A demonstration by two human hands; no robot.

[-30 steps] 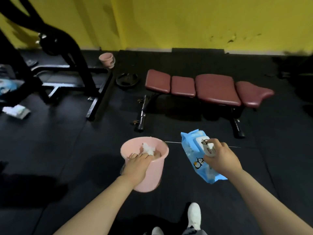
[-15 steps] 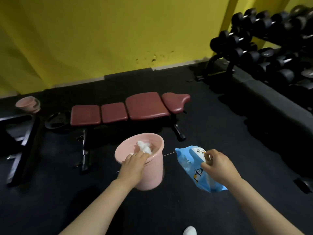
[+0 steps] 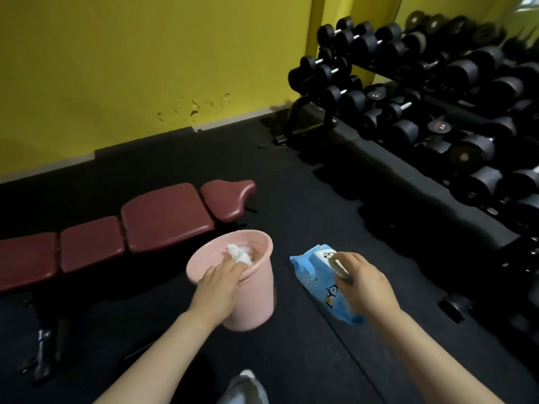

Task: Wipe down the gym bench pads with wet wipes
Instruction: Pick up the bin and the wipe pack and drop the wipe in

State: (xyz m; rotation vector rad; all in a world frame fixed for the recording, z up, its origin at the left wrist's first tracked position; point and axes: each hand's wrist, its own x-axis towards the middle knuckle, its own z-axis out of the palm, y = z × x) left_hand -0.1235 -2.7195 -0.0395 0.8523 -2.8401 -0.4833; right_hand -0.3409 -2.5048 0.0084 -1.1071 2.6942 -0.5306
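Your view has swung right since a moment ago: the bench pads (image 3: 163, 217) now sit left. Your left hand (image 3: 218, 287) still grips the pink bucket (image 3: 253, 301) rim, pinching a crumpled wipe (image 3: 240, 253); your right hand (image 3: 367, 284) clutches the wipes pack (image 3: 315, 275).

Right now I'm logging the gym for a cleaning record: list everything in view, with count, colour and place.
bench pads: four, dark red, in a row on the bench at left.
bench frame: one, black, under the pads at lower left.
bucket: one, pink, centre, carried by its rim.
used wipes: white, crumpled, inside the bucket; count unclear.
wet wipes pack: one, blue with a penguin print, right of the bucket.
dumbbells: many, black, on the rack at right.
wall: yellow, at the back.
floor: black mats.
shoe: one, white, bottom edge.
left hand: grip on the bucket rim.
right hand: grip on the wipes pack.
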